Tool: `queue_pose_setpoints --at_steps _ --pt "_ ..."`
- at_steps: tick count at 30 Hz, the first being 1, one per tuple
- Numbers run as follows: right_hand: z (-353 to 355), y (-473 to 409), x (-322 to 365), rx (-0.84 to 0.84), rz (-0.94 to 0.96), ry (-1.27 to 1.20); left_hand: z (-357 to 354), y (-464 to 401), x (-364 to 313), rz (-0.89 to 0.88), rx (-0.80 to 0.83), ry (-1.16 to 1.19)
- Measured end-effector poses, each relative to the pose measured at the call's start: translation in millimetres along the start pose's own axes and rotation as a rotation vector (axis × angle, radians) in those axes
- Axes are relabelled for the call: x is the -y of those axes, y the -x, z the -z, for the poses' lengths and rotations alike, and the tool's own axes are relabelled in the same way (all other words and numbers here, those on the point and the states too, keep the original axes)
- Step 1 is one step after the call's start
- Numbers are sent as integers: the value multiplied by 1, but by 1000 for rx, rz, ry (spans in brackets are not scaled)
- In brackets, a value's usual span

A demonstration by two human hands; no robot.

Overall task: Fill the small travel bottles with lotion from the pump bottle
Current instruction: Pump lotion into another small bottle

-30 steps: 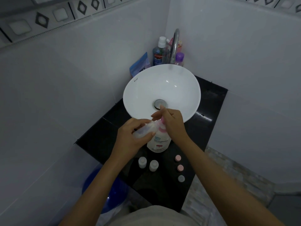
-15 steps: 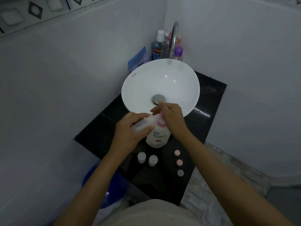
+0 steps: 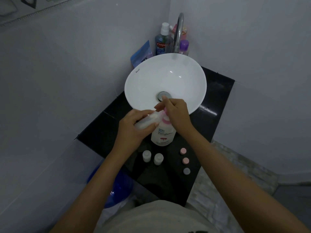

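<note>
The travel bottle (image 3: 148, 121) lies nearly on its side in the left hand (image 3: 134, 130), whose fingers and thumb curl round its body, with its open mouth turned toward the pump (image 3: 165, 112). Tilting it this way probably brings the neck under the nozzle, so lotion can drop straight in instead of onto the counter (image 3: 217, 101).

Just right of that grip, the right hand (image 3: 178, 115) sits over the pump head, fingers curled down on it, apparently pressing while also steadying the pump bottle (image 3: 162, 134). That bottle stands upright on the counter directly beneath both hands, at the sink's (image 3: 151, 78) near rim, so it needs no separate hold.

Toward the person from the grip, two more small bottles (image 3: 152, 157) stand uncapped side by side, seemingly waiting their turn. To their right, well apart, three caps (image 3: 185, 160) lie in a row, kept clear of the filling.

Whether lotion is flowing cannot be told; the nozzle is hidden by the hands. Beyond the sink, toiletries (image 3: 162, 42) crowd round the tap (image 3: 179, 31).
</note>
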State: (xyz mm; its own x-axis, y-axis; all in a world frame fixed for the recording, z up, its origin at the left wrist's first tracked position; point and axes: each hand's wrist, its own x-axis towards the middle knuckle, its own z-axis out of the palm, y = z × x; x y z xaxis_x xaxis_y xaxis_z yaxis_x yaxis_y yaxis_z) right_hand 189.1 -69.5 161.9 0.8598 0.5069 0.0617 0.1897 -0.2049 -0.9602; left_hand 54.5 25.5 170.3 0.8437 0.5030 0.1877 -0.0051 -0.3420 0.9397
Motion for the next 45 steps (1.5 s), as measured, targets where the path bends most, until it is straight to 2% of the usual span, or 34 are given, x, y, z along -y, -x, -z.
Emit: queue_pose_setpoints --at_steps 6,12,17,23,26,29,33,38,45 --pt "-3 2 -5 -33 -54 -86 -1 -1 0 9 3 3" --pt "-4 8 -14 5 -68 7 -4 4 3 68 10 -15" --pt "3 -1 -2 29 -24 65 0 0 -5 36 1 10" --pt "-2 3 -7 -19 -7 -22 0 -2 -4 51 14 26" --pt "-5 6 -14 5 -82 -38 -3 0 1 86 18 35" --pt "-4 8 -17 -6 -39 29 -3 3 4 124 34 39" --pt "3 1 -6 19 -12 82 -1 1 -4 75 20 53" --pt "-3 3 -5 -63 -41 -56 1 -3 -5 47 21 18" --pt "-7 10 -17 -59 -30 19 -2 1 1 104 44 37"
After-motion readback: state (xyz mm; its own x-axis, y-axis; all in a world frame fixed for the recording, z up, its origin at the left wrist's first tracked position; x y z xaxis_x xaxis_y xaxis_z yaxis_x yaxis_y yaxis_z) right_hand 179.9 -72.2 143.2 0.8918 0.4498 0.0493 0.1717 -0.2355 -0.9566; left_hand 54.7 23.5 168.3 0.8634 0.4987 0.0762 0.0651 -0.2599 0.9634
